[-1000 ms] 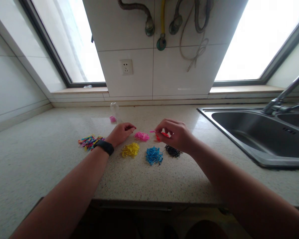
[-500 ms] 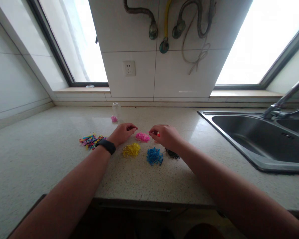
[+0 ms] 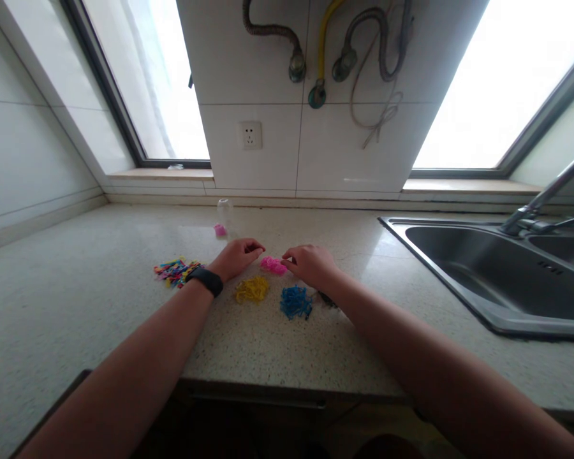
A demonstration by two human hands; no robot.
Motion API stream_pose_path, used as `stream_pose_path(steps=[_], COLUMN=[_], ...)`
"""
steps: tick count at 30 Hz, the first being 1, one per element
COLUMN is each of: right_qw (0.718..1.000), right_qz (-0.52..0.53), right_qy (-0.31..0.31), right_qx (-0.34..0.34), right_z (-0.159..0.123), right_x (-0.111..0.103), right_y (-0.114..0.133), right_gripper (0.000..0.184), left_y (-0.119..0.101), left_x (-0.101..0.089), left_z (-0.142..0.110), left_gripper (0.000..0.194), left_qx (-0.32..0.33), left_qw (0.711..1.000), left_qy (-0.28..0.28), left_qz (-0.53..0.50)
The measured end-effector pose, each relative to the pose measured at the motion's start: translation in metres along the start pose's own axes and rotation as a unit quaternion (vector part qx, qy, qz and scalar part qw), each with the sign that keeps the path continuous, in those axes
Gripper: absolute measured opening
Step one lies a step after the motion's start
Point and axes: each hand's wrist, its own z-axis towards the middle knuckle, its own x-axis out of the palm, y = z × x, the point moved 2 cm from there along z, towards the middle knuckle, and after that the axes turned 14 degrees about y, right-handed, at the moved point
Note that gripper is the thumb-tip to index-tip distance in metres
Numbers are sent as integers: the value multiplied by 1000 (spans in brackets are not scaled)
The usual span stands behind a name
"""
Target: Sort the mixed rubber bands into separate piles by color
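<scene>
My left hand (image 3: 242, 257), with a dark band on its wrist, is closed in a pinch just left of a pink pile (image 3: 272, 266) of what look like small rubber bands. Anything between its fingertips is too small to make out. The fingertips of my right hand (image 3: 312, 263) are together at the pink pile's right edge; what they pinch is hidden. Closer to me lie a yellow pile (image 3: 252, 289) and a blue pile (image 3: 295, 302) of similar bands. A black pile (image 3: 327, 299) is partly covered by my right forearm. Beside my left wrist sits a mixed-colour pile (image 3: 173, 272).
Behind my left hand stand a clear container (image 3: 224, 209) and a small pink object (image 3: 220, 230). A steel sink (image 3: 454, 280) with a faucet (image 3: 526, 217) is set into the counter (image 3: 100, 293) at right. Pipes and a socket (image 3: 251, 135) are on the wall.
My right hand has moved slightly left, onto the edge of the pink pile. A red bit seen under it before is now hidden. My left hand has hardly moved.
</scene>
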Motion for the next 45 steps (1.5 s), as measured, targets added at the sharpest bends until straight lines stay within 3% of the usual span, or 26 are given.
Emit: stream_pose_path(steps=[6, 13, 20, 28, 33, 40, 45], right_qw=[998, 986, 983, 989, 989, 988, 988], right_qz=[24, 33, 114, 119, 128, 141, 141], right_qy=[-53, -110, -63, -25, -20, -9, -4], right_qx=[34, 124, 126, 80, 71, 60, 58], right_z=[-5, -15, -10, -3, -6, -7, -6], right_x=[-8, -16, 4, 17, 16, 14, 14], right_y=[-21, -72, -118, -133, -135, -135, -135], right_gripper=[32, 35, 27, 25, 28, 27, 27], left_y=[2, 0, -16, -23, -21, 8, 35], left_x=[-1, -3, -11, -12, -31, -79, -94], left_z=[-2, -7, -22, -28, -39, -59, -68], left_gripper=[27, 24, 24, 23, 26, 31, 37], left_qx=[7, 32, 68, 86, 69, -10, -78], left_qw=[1000, 999, 990, 985, 988, 997, 990], left_qy=[1, 9, 42, 83, 91, 17, 76], left_qz=[5, 32, 114, 124, 106, 78, 94])
